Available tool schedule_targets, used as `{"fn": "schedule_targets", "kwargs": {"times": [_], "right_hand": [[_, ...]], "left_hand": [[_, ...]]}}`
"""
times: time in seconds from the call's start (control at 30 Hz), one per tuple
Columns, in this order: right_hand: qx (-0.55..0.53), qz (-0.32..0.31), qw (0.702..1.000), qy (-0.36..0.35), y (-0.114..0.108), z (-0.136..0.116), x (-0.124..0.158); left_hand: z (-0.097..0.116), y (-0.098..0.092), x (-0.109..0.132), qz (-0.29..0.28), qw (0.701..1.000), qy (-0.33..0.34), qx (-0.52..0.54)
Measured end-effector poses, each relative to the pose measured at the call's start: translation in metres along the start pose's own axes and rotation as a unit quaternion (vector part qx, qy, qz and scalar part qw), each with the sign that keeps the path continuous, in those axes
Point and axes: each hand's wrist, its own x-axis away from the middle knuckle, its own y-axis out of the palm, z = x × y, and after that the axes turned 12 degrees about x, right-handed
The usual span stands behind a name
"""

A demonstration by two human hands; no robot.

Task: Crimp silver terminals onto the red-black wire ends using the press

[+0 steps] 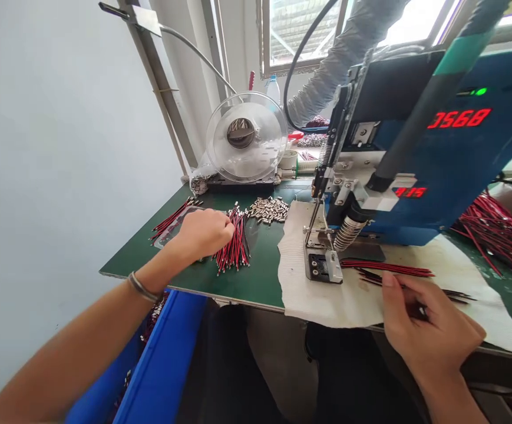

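My left hand point(205, 232) is closed over the top of a bundle of short red and black wires point(234, 247) lying on the green table point(256, 282). My right hand point(428, 330) is closed in a pinch on a few thin red and black wires point(388, 270) that lie on a white cloth point(326, 297), just right of the small metal fixture point(324, 266) at the foot of a blue machine point(441, 159). A metal bracelet sits on my left wrist.
A pile of small metal terminals point(268, 209) lies behind the wire bundle. A clear plastic reel point(245, 136) stands at the back. More red wires point(498, 232) are heaped at the right. A blue bin point(158, 365) sits below the table's edge. The machine's display reads 3568.
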Motion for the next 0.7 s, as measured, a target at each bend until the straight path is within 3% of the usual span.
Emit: {"fn": "schedule_targets", "kwargs": {"times": [0.13,0.37,0.7], "right_hand": [[0.002,0.007,0.999,-0.039,-0.001,-0.003,-0.003],[0.041,-0.005,0.996,-0.082,-0.002,-0.009,0.000],[0.038,-0.063,0.993,-0.097,-0.006,-0.012,0.003]], "left_hand": [[0.001,-0.002,-0.020,-0.037,0.998,0.013,-0.052],[-0.002,0.003,-0.025,-0.091,0.987,0.063,-0.117],[-0.003,0.003,-0.028,-0.097,0.985,0.049,-0.133]]}}
